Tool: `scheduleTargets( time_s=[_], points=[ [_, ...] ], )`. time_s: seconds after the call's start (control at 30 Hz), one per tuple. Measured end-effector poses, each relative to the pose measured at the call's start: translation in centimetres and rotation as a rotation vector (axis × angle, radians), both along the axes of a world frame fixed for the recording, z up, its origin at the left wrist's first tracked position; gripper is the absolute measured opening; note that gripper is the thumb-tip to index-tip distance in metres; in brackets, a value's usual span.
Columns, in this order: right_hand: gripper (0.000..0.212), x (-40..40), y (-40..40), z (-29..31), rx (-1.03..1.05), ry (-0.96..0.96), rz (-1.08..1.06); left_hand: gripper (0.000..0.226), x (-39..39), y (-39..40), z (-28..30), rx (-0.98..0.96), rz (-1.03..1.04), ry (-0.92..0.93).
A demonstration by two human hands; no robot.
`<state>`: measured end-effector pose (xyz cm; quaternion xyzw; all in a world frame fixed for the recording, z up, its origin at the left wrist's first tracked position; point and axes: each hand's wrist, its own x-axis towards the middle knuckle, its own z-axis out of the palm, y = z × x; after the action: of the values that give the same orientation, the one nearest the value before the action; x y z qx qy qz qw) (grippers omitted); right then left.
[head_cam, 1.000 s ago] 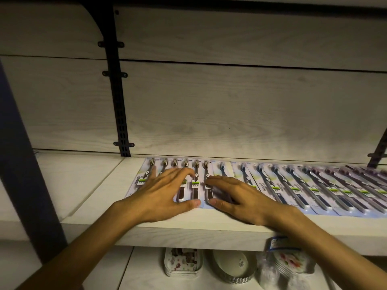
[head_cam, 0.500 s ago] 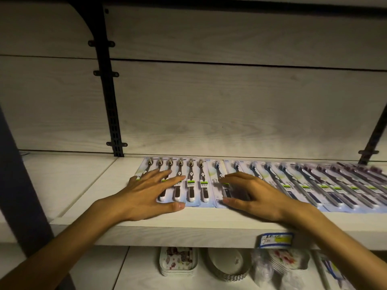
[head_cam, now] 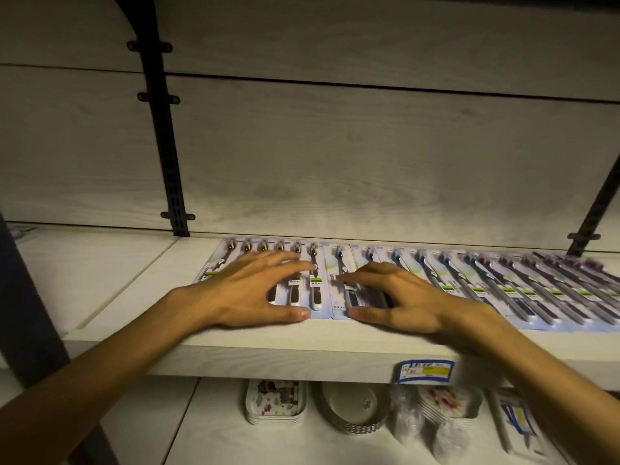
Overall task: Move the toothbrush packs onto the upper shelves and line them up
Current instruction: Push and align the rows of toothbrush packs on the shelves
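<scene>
Two hands flat on packs (head_cam: 503, 290) overlapping in a row along shelf (head_cam: 255, 344). Left hand (head_cam: 248, 290), fingers spread wide, pressing the end pack at 9 o'clock. Right hand (head_cam: 399, 297), fingers loosely bent, resting just at 3 o'clock of it.

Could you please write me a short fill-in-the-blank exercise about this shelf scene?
1. The left hand and right hand both rest on the toothbrush packs, so ____ hands are in use.
2. The packs lie flat on the ____ shelf.
3. The price label hangs under the ____ hand.

Answers: two; upper; right
</scene>
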<state>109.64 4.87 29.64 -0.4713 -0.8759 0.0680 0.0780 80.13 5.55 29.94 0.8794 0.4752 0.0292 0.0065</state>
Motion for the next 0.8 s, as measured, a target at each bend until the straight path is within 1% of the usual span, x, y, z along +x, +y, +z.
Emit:
scheduleTargets(
  time_s=[0.07, 0.17, 0.3, 0.47, 0.63, 0.8],
  points=[
    [0.065, 0.0, 0.0, -0.3, 0.021, 0.000, -0.003, 0.079, 1.8, -0.1, 0.0, -0.029, -0.063, -0.023],
    [0.066, 0.0, -0.1, -0.9, 0.073, -0.005, 0.001, 0.071, 3.4, 0.4, -0.4, -0.012, -0.122, -0.048],
    [0.067, 0.2, 0.1, -1.2, 0.100, -0.011, 0.019, 0.060, 3.2, 0.8, -1.2, -0.034, -0.112, -0.085],
    [0.063, 0.2, 0.2, -1.2, 0.103, 0.005, 0.017, 0.057, 3.1, 0.6, -1.4, 0.000, -0.118, -0.111],
    [0.064, 0.1, 0.0, -1.1, 0.117, 0.038, 0.019, 0.053, 3.0, 0.4, -1.6, 0.005, -0.102, -0.178],
    [0.064, -0.5, 0.3, -1.4, 0.132, 0.034, 0.027, 0.051, 3.3, 0.2, -1.6, 0.002, -0.106, -0.163]
  ],
)
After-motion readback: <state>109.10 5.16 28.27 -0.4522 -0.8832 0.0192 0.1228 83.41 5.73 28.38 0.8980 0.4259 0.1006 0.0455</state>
